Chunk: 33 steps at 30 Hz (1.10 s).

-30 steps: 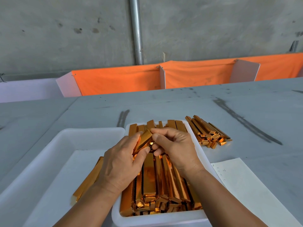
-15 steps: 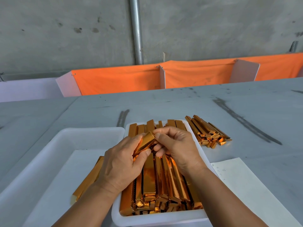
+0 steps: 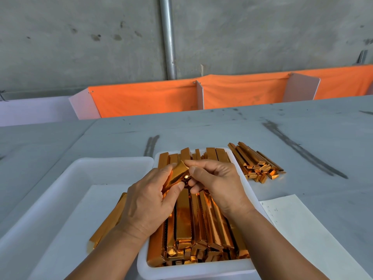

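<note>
Raised slightly, the gold box [image 3: 177, 175] is gripped by left hand [image 3: 145, 201]; right hand [image 3: 218, 184] pinches its end flap, probably almost folded.

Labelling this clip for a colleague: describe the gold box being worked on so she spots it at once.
Find the white tray packed with long gold boxes. Above its far half the left hand and right hand meet. The held box alone is lifted and tilted.
</note>
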Tool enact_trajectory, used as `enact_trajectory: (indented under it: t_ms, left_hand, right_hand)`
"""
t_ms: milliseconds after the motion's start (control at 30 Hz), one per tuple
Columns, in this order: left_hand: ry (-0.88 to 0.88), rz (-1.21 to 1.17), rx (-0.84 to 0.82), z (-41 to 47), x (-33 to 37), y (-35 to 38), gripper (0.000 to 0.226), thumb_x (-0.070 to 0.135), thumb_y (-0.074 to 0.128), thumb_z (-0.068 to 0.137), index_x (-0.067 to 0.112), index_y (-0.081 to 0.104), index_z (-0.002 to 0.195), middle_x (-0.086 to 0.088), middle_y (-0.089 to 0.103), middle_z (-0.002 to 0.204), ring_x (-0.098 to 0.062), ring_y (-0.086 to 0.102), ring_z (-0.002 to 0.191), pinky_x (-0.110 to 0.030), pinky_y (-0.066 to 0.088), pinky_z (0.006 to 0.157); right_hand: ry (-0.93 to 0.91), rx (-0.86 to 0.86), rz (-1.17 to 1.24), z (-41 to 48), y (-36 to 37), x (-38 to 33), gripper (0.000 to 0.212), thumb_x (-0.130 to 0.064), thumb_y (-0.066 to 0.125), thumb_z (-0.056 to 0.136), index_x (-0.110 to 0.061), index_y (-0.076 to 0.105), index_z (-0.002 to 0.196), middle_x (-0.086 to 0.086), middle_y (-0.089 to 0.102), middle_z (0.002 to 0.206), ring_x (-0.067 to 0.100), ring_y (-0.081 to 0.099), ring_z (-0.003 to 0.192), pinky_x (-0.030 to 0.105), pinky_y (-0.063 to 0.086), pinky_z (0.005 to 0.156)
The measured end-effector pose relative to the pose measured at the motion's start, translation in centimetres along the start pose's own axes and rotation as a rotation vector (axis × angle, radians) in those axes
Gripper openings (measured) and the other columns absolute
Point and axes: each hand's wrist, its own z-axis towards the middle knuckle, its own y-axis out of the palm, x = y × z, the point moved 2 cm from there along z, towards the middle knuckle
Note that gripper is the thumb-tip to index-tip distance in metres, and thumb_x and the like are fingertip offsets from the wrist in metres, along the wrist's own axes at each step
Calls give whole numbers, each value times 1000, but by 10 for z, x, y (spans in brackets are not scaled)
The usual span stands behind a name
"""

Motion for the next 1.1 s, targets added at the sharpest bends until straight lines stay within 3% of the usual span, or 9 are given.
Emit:
enact_trajectory:
  t_ms: [200,333,433,567,700,800,867,933,1100]
  left_hand:
    - [-16,-5,23,1,-1,-1,54,48,54,86,15,62,127,10,55,82,-8,51,64,-17,43,59]
    - [12,32,-7,0,0,0,53,47,55,87,17,60,130,7,59,85,-8,53,66,-20,46,59]
    - [41,74,-24,0,1,1,51,47,55,87,18,61,129,12,52,82,-8,50,62,-14,40,57]
    - [41,104,2,1,1,0,54,50,54,84,20,62,128,13,51,80,-6,45,58,-7,30,56]
    - [-31,103,79,6,-3,-5,71,52,71,75,31,45,138,10,55,101,-3,51,70,-11,39,57]
    - [-162,-181,156,6,-10,-8,86,39,82,68,35,37,141,18,53,111,-5,57,90,-11,46,63]
    - [-277,-534,103,5,-13,-6,85,35,86,63,46,41,133,24,59,106,-8,64,92,-13,52,62]
    - [-317,-788,-3,4,-12,-2,79,35,90,59,51,50,125,18,64,109,-10,67,96,-16,54,71]
    - [-237,-905,-122,9,-8,0,57,24,81,68,42,64,119,9,68,118,-13,62,113,-35,49,96]
  right_hand:
    - [-29,-42,-43,-1,5,3,29,-10,65,93,-36,76,100,-2,75,81,11,67,63,19,55,61]
    - [-19,-8,-38,2,4,4,14,-13,70,90,-25,76,93,0,74,79,11,67,64,20,55,57]
    - [0,27,-61,4,2,7,5,-13,71,89,-18,73,89,2,73,74,11,66,59,20,55,54]
    - [27,59,-136,5,1,10,8,-15,69,91,-22,72,89,2,71,70,11,64,54,22,54,54]
    - [45,191,-145,8,-6,11,8,-20,64,95,-25,69,96,0,71,68,11,65,55,26,57,60]
    - [85,298,7,10,-16,9,8,-16,60,98,-19,68,98,1,70,66,11,63,54,22,55,57]
    - [120,308,84,10,-18,9,8,-15,60,98,-15,68,99,0,69,66,11,61,53,21,54,54]
    - [146,283,111,10,-16,10,8,-15,60,98,-13,68,100,0,68,66,11,59,50,21,52,51]
    - [152,199,-89,9,-11,13,13,-23,59,99,-17,68,92,3,69,67,12,53,44,22,45,43]
